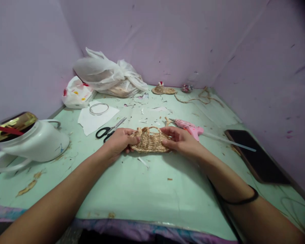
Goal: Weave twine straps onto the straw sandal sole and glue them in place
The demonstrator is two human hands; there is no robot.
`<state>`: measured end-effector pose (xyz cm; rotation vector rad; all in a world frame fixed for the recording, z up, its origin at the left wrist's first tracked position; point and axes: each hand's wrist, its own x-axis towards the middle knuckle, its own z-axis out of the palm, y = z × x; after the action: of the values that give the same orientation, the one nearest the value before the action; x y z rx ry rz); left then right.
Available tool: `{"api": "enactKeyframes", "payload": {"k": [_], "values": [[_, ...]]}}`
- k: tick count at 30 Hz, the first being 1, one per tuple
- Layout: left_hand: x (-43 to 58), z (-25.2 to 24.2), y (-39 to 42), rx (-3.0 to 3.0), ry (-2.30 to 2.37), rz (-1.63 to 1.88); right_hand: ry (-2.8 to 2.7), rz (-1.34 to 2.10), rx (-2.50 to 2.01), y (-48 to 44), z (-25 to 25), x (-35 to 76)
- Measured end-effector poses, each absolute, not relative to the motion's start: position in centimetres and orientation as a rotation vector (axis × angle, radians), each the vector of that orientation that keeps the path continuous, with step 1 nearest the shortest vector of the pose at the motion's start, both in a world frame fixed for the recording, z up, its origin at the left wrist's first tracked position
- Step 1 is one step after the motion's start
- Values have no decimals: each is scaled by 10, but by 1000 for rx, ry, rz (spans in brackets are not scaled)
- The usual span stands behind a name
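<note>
A small woven twine piece (155,140) in tan cord, with a thin loop standing up from its upper edge, is held just above the table's middle. My left hand (122,140) pinches its left end between thumb and fingers. At the right end my right hand (178,139) grips it, thumb on the near face and fingers behind. Black-handled scissors (112,128) lie beside my left hand. Just beyond my right hand rests a pink glue gun (186,125) with a clear glue stick (228,140) sticking out of its back.
On the left stands a white teapot-shaped holder (38,142). White paper (98,117) carries a wire ring (99,108). Behind are a knotted plastic bag (112,74), a twine slipper (164,89), a bead container (187,88) and loose twine (205,96). A phone (256,156) lies right.
</note>
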<state>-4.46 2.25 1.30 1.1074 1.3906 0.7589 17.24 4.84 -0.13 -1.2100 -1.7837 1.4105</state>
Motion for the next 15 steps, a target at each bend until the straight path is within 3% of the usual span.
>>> {"api": "enactKeyframes", "payload": {"k": [3, 8, 15], "values": [[-44, 13, 19, 1096, 1381, 758, -1884, 1251, -1177, 39, -2, 175], [-43, 11, 16, 1203, 1465, 675, -2165, 619, -1109, 20, 4, 174], [-57, 13, 14, 1709, 1810, 703, -2299, 413, -1058, 9, -9, 164]]}}
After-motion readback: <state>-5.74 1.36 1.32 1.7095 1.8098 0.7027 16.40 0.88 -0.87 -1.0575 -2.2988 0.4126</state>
